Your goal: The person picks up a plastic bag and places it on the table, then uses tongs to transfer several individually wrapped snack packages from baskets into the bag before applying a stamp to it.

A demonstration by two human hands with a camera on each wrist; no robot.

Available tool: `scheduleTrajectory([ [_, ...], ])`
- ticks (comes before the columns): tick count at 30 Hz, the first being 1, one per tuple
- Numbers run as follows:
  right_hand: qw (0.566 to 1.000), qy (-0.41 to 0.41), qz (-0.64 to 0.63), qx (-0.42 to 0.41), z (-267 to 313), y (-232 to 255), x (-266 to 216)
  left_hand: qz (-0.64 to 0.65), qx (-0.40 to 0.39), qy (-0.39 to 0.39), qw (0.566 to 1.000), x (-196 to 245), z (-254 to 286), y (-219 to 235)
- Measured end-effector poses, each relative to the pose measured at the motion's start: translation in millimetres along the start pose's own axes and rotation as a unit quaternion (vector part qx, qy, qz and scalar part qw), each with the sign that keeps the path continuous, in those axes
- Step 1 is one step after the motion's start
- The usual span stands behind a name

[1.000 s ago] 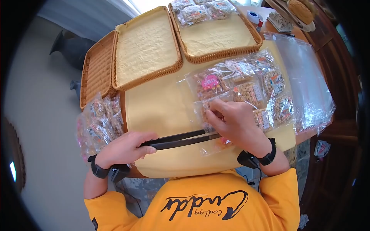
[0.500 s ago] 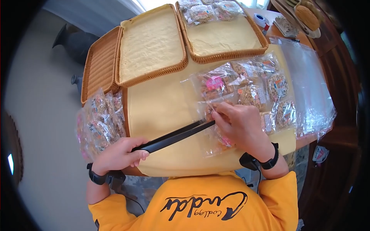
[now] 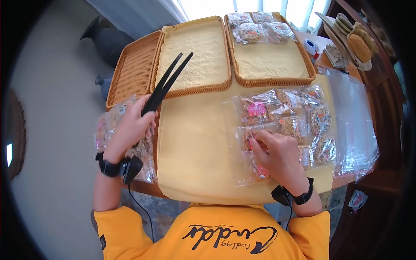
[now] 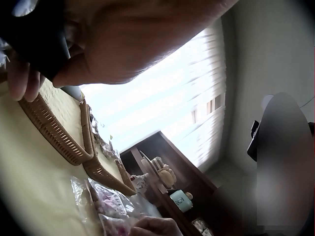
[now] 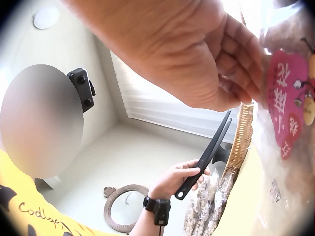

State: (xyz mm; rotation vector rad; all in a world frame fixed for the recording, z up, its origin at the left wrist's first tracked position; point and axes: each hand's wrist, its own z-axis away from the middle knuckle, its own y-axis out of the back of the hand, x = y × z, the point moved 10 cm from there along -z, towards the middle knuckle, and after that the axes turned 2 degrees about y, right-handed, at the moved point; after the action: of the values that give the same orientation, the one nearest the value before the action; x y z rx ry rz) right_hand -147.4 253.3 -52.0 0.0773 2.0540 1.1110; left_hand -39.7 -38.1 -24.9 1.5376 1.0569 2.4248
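Black tongs (image 3: 164,84) are gripped by the left hand (image 3: 131,125), their slightly parted tips pointing up over the middle, paper-lined basket (image 3: 195,56). Beneath that hand, at the table's left edge, lies a pile of clear snack packets (image 3: 145,158). The right hand (image 3: 279,156), fingers bent, is at the left side of the flat clear bag of snack packets (image 3: 292,125). In the right wrist view its fingertips meet the edge of a packet with a pink label (image 5: 285,98), and they appear to pinch the plastic.
A lined basket (image 3: 271,60) holds several packets at its back; an unlined one (image 3: 134,69) stands at the left. Empty clear bags (image 3: 353,121) lie at the right, tape (image 3: 310,46) behind them. Dark vases (image 3: 108,41) stand beyond the table's left side.
The left hand has swung the tongs up and away from the right hand, so their tips now point toward the baskets. The right hand has stayed by the flat bag. The head view has shifted.
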Motion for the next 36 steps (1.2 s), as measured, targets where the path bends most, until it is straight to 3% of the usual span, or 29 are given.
scheduleTrajectory([
  [3, 1.0, 0.004, -0.003, -0.002, 0.2, 0.3, 0.9, -0.069, -0.009, 0.037, 0.997, -1.9, -54.3, 2.7],
  [5, 1.0, 0.005, -0.006, -0.002, 1.2, -1.3, 0.8, -0.271, 0.092, -0.048, 0.957, 2.7, -86.7, 14.2],
  [6, 1.0, 0.004, -0.01, 0.004, 1.3, -1.3, 1.9, -0.269, 0.092, -0.049, 0.957, -2.7, -88.4, 11.0],
  [7, 1.0, 0.002, -0.015, 0.011, 0.7, -0.3, 2.9, -0.374, 0.214, -0.207, 0.879, 35.3, -69.3, 9.4],
  [8, 1.0, 0.0, -0.013, 0.013, 0.1, 0.5, 3.3, -0.457, 0.323, -0.353, 0.75, 66.5, -36.2, -7.8],
  [9, 1.0, 0.006, -0.012, 0.01, -0.2, 0.1, 1.9, -0.376, 0.26, -0.274, 0.846, 73.6, -30.8, -15.1],
  [10, 1.0, 0.012, -0.01, 0.007, 0.2, 0.3, 0.7, -0.262, 0.148, -0.151, 0.942, 64.3, -30.1, -31.0],
  [11, 1.0, 0.007, -0.004, 0.008, 1.4, 0.5, 2.4, -0.248, 0.088, -0.164, 0.951, 60.1, -22.3, -54.1],
  [12, 1.0, 0.011, -0.01, 0.013, 2.3, -0.6, 2.4, -0.169, -0.025, -0.113, 0.979, 39.5, -19.2, -83.1],
  [13, 1.0, 0.016, -0.016, 0.019, 2.5, -1.5, 1.6, -0.099, -0.125, -0.008, 0.987, 24.8, -6.5, -113.0],
  [15, 0.999, 0.013, -0.031, 0.032, 2.3, -2.0, 0.5, -0.056, -0.199, 0.033, 0.978, 13.1, 15.2, -151.1],
  [19, 0.993, -0.002, -0.11, 0.033, -0.3, -7.0, -4.6, 0.04, -0.206, 0.036, 0.977, 2.9, 21.2, -176.7],
  [23, 0.992, 0.067, -0.087, 0.068, 1.6, -11.7, -20.0, 0.081, -0.192, 0.018, 0.978, -3.7, 17.5, -181.3],
  [25, 0.993, 0.066, -0.077, 0.059, 1.7, -13.9, -20.6, 0.105, -0.2, 0.038, 0.973, -7.3, 16.5, -185.0],
  [34, 0.988, 0.125, -0.041, 0.081, 6.7, -30.8, -27.7, 0.181, -0.214, -0.014, 0.96, -11.6, 16.4, -211.8],
  [36, 0.99, 0.121, -0.049, 0.058, 6.0, -34.5, -26.6, 0.184, -0.182, -0.016, 0.966, -9.7, 17.9, -206.8],
])
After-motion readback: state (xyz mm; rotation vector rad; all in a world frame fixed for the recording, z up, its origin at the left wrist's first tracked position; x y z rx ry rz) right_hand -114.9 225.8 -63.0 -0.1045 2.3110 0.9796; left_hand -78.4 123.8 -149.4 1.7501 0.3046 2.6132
